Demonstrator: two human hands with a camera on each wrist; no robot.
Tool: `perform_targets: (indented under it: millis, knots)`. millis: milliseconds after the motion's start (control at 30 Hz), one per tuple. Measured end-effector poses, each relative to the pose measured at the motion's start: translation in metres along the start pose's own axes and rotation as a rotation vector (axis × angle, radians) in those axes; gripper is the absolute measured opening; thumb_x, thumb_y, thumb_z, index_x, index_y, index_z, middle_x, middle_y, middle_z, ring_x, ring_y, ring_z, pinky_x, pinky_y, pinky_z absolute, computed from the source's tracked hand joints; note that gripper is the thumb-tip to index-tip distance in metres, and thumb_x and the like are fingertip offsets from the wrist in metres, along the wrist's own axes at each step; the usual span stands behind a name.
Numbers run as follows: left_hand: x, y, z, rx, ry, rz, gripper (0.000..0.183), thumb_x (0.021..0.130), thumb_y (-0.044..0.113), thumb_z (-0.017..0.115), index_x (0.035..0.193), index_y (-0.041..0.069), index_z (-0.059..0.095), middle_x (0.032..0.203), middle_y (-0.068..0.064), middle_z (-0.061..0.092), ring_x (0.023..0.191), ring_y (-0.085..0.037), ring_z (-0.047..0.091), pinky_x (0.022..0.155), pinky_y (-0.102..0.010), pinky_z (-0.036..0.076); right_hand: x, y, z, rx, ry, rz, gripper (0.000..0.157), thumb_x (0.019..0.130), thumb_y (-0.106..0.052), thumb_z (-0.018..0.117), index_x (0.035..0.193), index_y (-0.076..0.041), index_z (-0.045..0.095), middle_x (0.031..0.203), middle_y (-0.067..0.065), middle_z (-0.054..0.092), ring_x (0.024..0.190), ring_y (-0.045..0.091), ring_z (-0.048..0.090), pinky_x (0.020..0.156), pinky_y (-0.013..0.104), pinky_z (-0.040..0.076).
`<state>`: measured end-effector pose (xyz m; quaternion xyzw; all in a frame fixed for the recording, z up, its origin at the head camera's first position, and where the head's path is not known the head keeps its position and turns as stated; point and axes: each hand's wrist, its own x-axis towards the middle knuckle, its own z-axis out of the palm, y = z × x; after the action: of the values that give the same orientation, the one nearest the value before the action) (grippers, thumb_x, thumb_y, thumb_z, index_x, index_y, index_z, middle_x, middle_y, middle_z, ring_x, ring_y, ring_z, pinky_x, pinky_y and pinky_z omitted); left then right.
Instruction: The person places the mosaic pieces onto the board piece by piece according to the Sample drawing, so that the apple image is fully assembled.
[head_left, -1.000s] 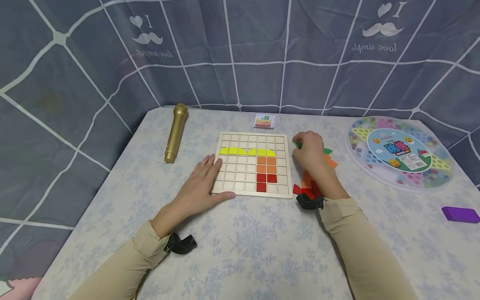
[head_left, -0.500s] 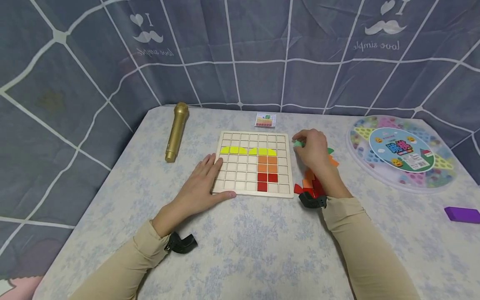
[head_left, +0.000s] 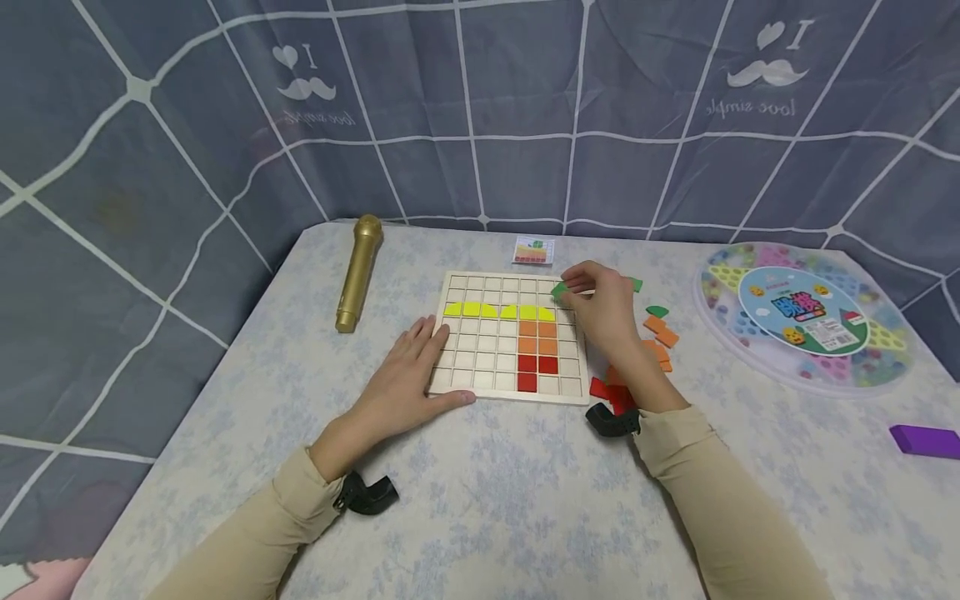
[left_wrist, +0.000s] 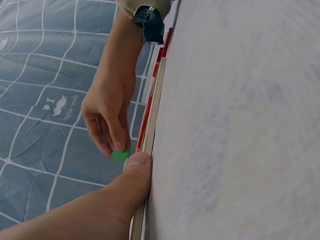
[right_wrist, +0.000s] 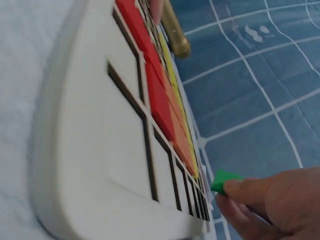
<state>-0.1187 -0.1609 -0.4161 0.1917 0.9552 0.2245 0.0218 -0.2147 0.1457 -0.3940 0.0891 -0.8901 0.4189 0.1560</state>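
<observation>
A wooden grid board (head_left: 483, 364) lies on the table, with yellow, orange and red pieces set in some of its squares. My left hand (head_left: 405, 375) rests along the board's left edge, fingers straight, the thumb at its near edge. Between thumb and fingers my right hand (head_left: 606, 312) pinches a small green piece (right_wrist: 224, 181), held above the board's upper right corner. In the left wrist view the green piece (left_wrist: 120, 155) shows apart from the board's surface. Loose red pieces (head_left: 619, 398) and orange pieces (head_left: 660, 332) lie right of the board, partly hidden by the right wrist.
A small picture card (head_left: 534, 250) lies behind the board. Left of it is a gold microphone (head_left: 358, 275). On the right are a round game box (head_left: 802, 317) and a purple block (head_left: 926, 442). Two loose green pieces lie near the orange ones, one being a leaf shape (head_left: 657, 311).
My right hand has moved left from beside the board to over its upper right corner, carrying the green piece. The left hand has stayed on the board's edge.
</observation>
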Motion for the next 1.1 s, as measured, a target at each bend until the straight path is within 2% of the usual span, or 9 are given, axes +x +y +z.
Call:
perform_targets:
  millis: [200, 400, 567, 700, 800, 1100]
  knots:
    - [0.000, -0.001, 0.002, -0.003, -0.002, -0.008, 0.111, 0.092, 0.067, 0.070, 0.168, 0.003, 0.021, 0.176, -0.021, 0.011, 0.165, -0.036, 0.006, 0.135, -0.053, 0.011, -0.001, -0.005, 0.013, 0.005, -0.043, -0.012, 0.011, 0.095, -0.001, 0.076, 0.106, 0.000, 0.079, 0.102, 0.019, 0.079, 0.104, 0.035, 0.073, 0.093, 0.050, 0.063]
    - [0.000, -0.002, 0.003, -0.003, -0.001, -0.010, 0.111, 0.092, 0.067, 0.070, 0.168, 0.003, 0.022, 0.176, -0.020, 0.011, 0.165, -0.034, 0.005, 0.135, -0.052, 0.011, -0.001, -0.004, 0.020, 0.001, -0.053, 0.014, 0.012, 0.097, -0.005, 0.076, 0.107, -0.001, 0.079, 0.103, 0.019, 0.079, 0.100, 0.033, 0.075, 0.091, 0.048, 0.063]
    - [-0.001, -0.002, 0.002, 0.003, -0.005, -0.014, 0.111, 0.091, 0.067, 0.070, 0.168, 0.003, 0.021, 0.176, -0.020, 0.011, 0.165, -0.034, 0.005, 0.135, -0.052, 0.011, 0.001, -0.005, 0.022, 0.041, -0.071, 0.024, 0.012, 0.097, -0.007, 0.077, 0.107, -0.003, 0.080, 0.104, 0.016, 0.079, 0.099, 0.032, 0.076, 0.092, 0.046, 0.063]
    - [-0.001, 0.000, 0.000, 0.000, 0.000, -0.001, 0.110, 0.092, 0.066, 0.071, 0.168, 0.003, 0.021, 0.176, -0.021, 0.011, 0.165, -0.035, 0.006, 0.135, -0.053, 0.011, 0.009, -0.009, 0.027, 0.076, -0.090, 0.006, 0.010, 0.095, -0.007, 0.078, 0.104, -0.004, 0.080, 0.102, 0.015, 0.079, 0.098, 0.030, 0.075, 0.092, 0.045, 0.062]
    - [-0.001, 0.000, 0.000, -0.003, 0.011, 0.007, 0.109, 0.092, 0.064, 0.071, 0.167, 0.002, 0.023, 0.175, -0.022, 0.012, 0.165, -0.036, 0.007, 0.134, -0.054, 0.012, 0.016, -0.013, 0.034, 0.082, -0.136, -0.009, 0.009, 0.095, -0.007, 0.078, 0.103, -0.003, 0.080, 0.101, 0.015, 0.079, 0.097, 0.029, 0.075, 0.093, 0.045, 0.061]
    - [-0.002, 0.001, -0.001, 0.007, 0.016, 0.008, 0.109, 0.092, 0.065, 0.071, 0.167, 0.002, 0.024, 0.175, -0.023, 0.014, 0.164, -0.037, 0.009, 0.134, -0.053, 0.013, 0.022, -0.019, 0.044, 0.049, -0.215, -0.052, 0.015, 0.095, -0.006, 0.077, 0.108, 0.001, 0.078, 0.106, 0.017, 0.077, 0.096, 0.031, 0.076, 0.098, 0.045, 0.060]
